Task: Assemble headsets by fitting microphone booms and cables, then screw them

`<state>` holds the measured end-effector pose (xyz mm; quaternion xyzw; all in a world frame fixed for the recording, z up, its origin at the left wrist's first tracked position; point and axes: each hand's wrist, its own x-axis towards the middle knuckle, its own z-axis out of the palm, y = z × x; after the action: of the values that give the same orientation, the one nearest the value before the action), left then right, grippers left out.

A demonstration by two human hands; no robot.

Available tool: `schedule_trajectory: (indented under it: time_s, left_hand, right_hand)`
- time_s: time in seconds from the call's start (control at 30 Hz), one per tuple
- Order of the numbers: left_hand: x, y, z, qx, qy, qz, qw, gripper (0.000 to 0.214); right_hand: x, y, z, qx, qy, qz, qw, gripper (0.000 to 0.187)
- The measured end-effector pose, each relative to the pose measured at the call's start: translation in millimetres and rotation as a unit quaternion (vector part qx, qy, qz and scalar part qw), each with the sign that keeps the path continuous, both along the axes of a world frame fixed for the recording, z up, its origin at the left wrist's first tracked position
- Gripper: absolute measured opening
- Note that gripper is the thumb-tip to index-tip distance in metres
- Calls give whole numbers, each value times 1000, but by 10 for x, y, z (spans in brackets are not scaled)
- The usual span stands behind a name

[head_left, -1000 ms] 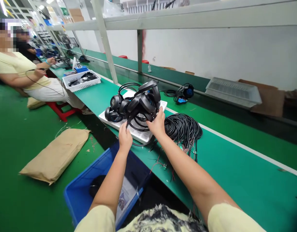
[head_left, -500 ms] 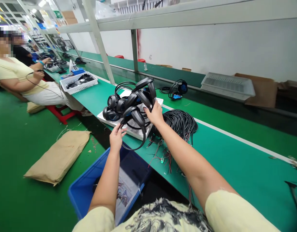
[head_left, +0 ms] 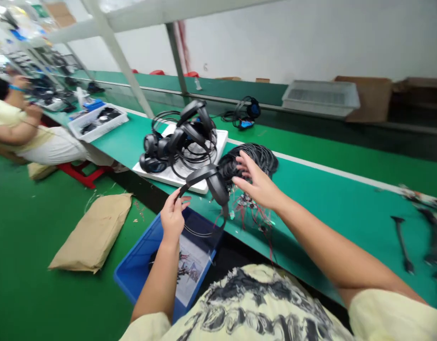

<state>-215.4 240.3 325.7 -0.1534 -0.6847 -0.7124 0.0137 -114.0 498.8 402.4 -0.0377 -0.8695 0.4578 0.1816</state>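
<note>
Blue plastic comes first: a crate sits nearest, below my left forearm, with a printed sheet lying inside. Above it, my left hand pinches the end of a black over-ear headset between thumb and fingers. The headset is held in the air over the near edge of a green workbench. Its smooth, curved headband runs roughly left to right, its padded oval earcup tips down at the right end, and its thin round cable droops in a loop towards the crate. My right hand is open, fingers spread apart, at the glossy coil of black cables, with loose wires tipped in red just below. To the left, a white board bears a tangled pile of black headsets. Farther left, a kraft paper bag lies on the green floor, and a seated co-worker is beside a white plastic basket. Across the bench, another headset lies near a clear plastic tray.
</note>
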Motion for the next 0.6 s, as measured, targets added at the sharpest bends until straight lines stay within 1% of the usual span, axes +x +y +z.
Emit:
schedule_trajectory:
  time_s: [0.03,0.07,0.1,0.13,0.17,0.2,0.23,0.27,0.3,0.33,0.4,0.47,0.5,0.53,0.57,0.6]
  left_hand:
    - [125,143,84,-9,1,-39,999,40]
    - [239,312,165,-20,-2,-88,996,39]
    - [340,504,244,-32,-14,-145,989,38]
    - [430,716,317,-48,-38,-210,976,37]
    - [512,943,384,-68,-74,-281,955,37]
    - [593,1177,444,-92,-121,-351,924,37]
    - [679,1412,497,-123,-173,-417,884,38]
    - [772,1636,543,-158,-222,-475,837,38]
    - [873,1843,586,-193,-263,-521,789,38]
    - [978,2027,627,-224,-294,-560,741,39]
    - [1177,2320,704,-268,-330,-624,655,38]
    - [1334,2528,764,-287,-334,-685,580,39]
    - [1396,2607,779,-287,-328,-711,552,41]
    - [1454,2673,780,-275,-316,-730,539,43]
    - [1515,2727,765,-249,-299,-743,545,45]
    - [1585,2770,732,-210,-275,-749,565,48]
  right_hand:
    - [411,71,-30,-11,4,25,1000,81]
    - [832,122,-62,0,20,2,1000,80]
    - [1244,150,-94,45,47,-57,996,80]
    - [1629,158,-121,118,69,-114,984,81]
    - [1973,154,-145,204,80,-157,963,83]
    - [2270,146,-166,288,78,-176,938,86]
    - [2521,143,-184,356,62,-172,916,89]
    - [2731,150,-198,400,39,-157,902,92]
    - [2905,169,-210,421,19,-146,895,96]
    - [3053,201,-218,426,4,-147,893,99]
    - [3297,296,-227,409,4,-180,894,103]
    - [3497,419,-252,355,16,-235,905,100]
    - [3579,485,-284,309,17,-269,912,96]
    - [3644,549,-335,254,21,-303,918,91]
    - [3687,608,-405,188,32,-334,923,86]
    - [3705,656,-492,115,50,-357,926,83]
